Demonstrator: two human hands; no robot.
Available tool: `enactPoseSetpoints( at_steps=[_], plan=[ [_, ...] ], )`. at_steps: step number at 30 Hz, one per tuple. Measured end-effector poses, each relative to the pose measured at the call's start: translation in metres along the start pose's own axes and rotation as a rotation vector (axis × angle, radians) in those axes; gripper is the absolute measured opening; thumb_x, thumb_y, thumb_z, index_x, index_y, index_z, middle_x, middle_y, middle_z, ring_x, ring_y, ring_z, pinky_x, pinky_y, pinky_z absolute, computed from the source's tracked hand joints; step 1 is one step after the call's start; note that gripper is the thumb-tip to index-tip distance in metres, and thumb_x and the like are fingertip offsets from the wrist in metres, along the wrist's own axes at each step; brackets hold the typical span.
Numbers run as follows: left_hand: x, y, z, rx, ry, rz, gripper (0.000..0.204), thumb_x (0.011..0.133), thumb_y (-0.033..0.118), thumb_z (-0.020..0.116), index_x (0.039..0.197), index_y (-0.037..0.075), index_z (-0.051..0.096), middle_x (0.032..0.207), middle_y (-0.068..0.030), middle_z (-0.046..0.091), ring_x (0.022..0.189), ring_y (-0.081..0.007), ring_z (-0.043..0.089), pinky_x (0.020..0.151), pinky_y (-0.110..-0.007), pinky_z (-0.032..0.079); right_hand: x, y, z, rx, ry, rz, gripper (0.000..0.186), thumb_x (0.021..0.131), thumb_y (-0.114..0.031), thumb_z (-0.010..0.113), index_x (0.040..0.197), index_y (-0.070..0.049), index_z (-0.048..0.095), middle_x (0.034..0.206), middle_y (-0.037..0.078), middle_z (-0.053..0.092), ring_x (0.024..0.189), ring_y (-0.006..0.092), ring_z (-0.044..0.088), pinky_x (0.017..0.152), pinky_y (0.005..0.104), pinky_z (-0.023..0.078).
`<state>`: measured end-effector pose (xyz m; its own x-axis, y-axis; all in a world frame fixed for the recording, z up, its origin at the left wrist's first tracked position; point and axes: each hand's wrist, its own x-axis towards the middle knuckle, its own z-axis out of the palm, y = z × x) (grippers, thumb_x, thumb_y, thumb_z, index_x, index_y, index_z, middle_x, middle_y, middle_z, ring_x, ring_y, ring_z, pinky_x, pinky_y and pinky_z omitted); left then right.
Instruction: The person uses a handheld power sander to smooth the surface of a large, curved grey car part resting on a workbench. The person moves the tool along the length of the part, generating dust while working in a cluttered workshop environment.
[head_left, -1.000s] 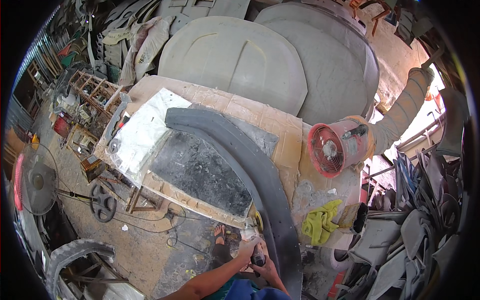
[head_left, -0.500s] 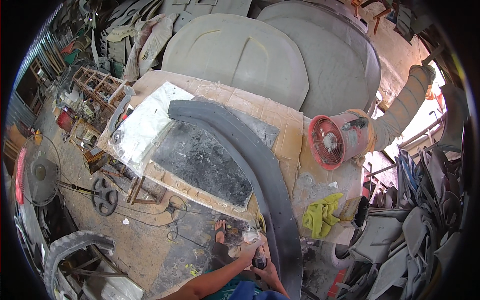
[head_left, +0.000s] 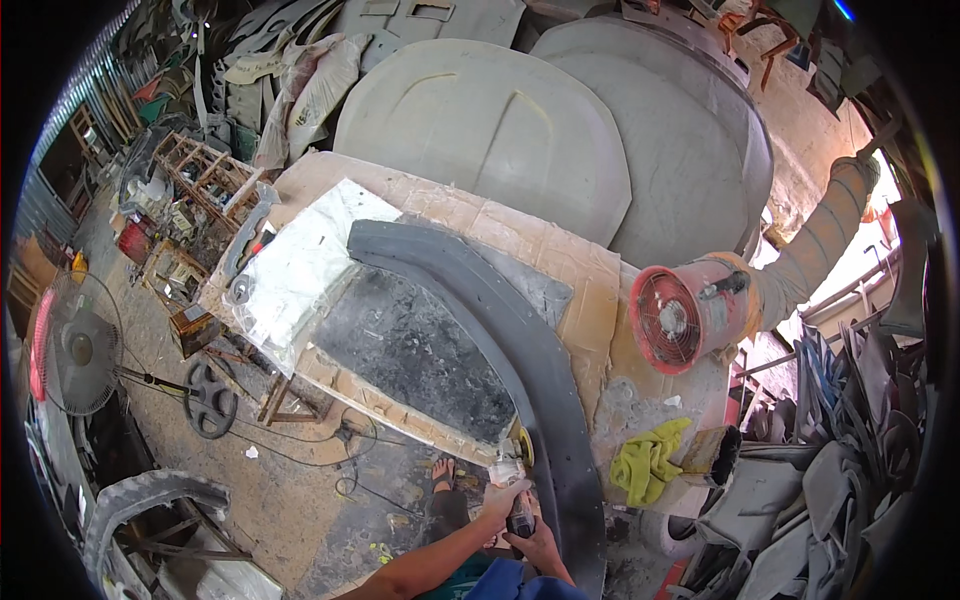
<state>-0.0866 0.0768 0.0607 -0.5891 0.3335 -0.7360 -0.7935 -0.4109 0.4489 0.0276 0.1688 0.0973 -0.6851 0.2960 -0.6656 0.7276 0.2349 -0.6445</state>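
Both my hands are closed around an angle grinder (head_left: 506,472) with a clear, dusty head and a dark body. My left hand (head_left: 504,500) wraps the front of its body, near the head. Behind it, my right hand (head_left: 538,546) grips the dark rear end. The grinder's yellowish disc (head_left: 525,444) is at the inner edge of a long, curved dark grey panel (head_left: 500,320); whether it touches is too small to tell. This arch-shaped panel lies across the table and runs down past my right side.
Cardboard covers the worktable (head_left: 590,290), with a white sheet (head_left: 300,270) at its left. A red blower fan (head_left: 665,318) with a duct stands right, near a yellow-green cloth (head_left: 650,460). Cables (head_left: 350,440) cross the floor by my foot. A pedestal fan (head_left: 80,345) stands left.
The view has shifted, so the table and panel appear lower and slightly to the right. Relative to the panel, the grinder is a little farther up its inner edge. Both hands keep their grip.
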Motion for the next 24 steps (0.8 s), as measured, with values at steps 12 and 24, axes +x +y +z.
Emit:
enactPoseSetpoints(
  at_steps=[12,24],
  plan=[
    [0.036,0.027,-0.001,0.061,0.028,-0.035,0.010,0.085,0.010,0.074,0.089,0.005,0.067,0.076,-0.0043,0.066,0.063,-0.0168,0.067,0.058,-0.032,0.055,0.038,-0.023,-0.003,0.015,-0.043,-0.042,0.066,0.071,-0.029,0.088,0.117,0.008,0.059,0.098,0.017,0.071,0.087,0.0218,0.068,0.079,0.0351,0.054],
    [0.057,0.026,-0.004,0.095,0.030,-0.013,0.019,0.081,0.021,0.079,0.089,0.005,0.073,0.078,-0.0054,0.071,0.067,-0.0167,0.069,0.063,-0.032,0.054,0.051,-0.029,-0.001,0.077,-0.045,-0.094,0.044,0.077,-0.012,0.084,0.110,0.005,0.061,0.087,0.009,0.070,0.070,0.0141,0.067,0.063,0.0286,0.055]
  ],
)
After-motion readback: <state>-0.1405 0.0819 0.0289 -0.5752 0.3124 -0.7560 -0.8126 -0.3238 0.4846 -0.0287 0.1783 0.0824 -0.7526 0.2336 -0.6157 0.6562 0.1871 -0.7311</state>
